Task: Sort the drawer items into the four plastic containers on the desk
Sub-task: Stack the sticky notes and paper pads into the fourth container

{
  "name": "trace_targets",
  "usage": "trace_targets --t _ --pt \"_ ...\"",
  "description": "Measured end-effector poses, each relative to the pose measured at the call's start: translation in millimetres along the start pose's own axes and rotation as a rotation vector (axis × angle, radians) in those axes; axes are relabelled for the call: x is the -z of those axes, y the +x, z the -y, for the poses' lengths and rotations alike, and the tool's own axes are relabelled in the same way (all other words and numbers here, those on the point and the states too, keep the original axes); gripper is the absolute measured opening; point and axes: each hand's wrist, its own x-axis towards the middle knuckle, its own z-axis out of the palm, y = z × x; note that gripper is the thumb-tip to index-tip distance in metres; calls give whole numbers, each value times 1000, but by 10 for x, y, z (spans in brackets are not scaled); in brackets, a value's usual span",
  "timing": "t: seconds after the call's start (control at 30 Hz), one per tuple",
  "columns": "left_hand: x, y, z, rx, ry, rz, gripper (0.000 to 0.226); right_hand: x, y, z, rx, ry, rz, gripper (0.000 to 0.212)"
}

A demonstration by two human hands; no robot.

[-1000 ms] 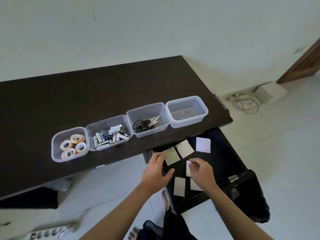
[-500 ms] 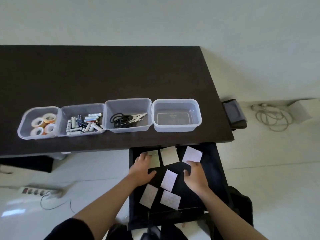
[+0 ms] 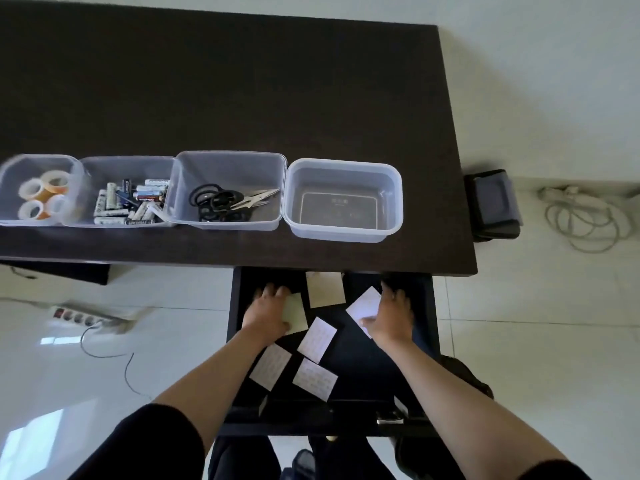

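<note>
1. One dark desk is the landmark; an open black drawer juts out below its near edge, toward the right end.
2. Four clear plastic containers stand in a row along the desk's near edge. From left: a tub of tape rolls (about four rolls), a tub of batteries (too many and too jumbled to count), a tub of black-handled scissors (two pairs or so), and an empty tub at the right end, just above the drawer.
3. Two hands reach into the drawer under the desk edge. The left hand lies palm down with fingers spread and fairly straight, resting on a pale green note. The right hand lies flat too, fingers extended, its thumb side touching a white card; whether it pinches the card I cannot tell.
4. Six paper pieces lie in the drawer in all: those two, a cream note partly tucked beneath the desk edge, and three printed white slips nearer the person.
5. On the floor left of the desk lies a power strip; to the desk's right are a dark bag and a coiled cable.
</note>
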Motion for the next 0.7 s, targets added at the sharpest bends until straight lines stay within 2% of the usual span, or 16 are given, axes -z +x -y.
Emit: trace_targets --t 0.2,0.33,0.43,0.53,0.7 --pt "-81 -216 -45 165 -301 -71 58 -61 -211 21 21 123 7 50" --pt "-92 -363 -69 234 -566 -119 56 -66 -390 5 105 328 -1 25" --pt "-81 -530 -112 237 -660 -129 45 -17 -584 13 125 477 -10 12" --pt "-86 -717 -143 231 -788 -178 40 89 -831 78 97 663 -58 11" --pt "-110 -1025 -148 207 -1019 -233 42 226 -1179 217 74 857 -96 20"
